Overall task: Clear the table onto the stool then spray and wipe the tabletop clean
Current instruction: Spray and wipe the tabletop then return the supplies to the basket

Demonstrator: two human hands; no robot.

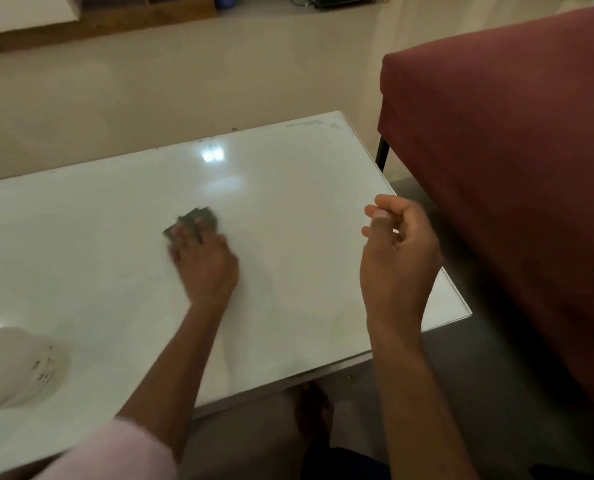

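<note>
A white glossy tabletop fills the middle of the head view. My left hand presses a small dark grey cloth flat against the tabletop near its middle, with the fingers spread over it; the hand is blurred. My right hand hovers above the table's right part with its fingers loosely curled and nothing in it. A white bottle with dark print lies or leans at the table's near left; only part of it shows.
A dark red upholstered seat stands close to the table's right edge, with a black leg showing. Beige floor lies beyond the far edge. A wooden ledge runs along the back left. My bare foot shows under the near edge.
</note>
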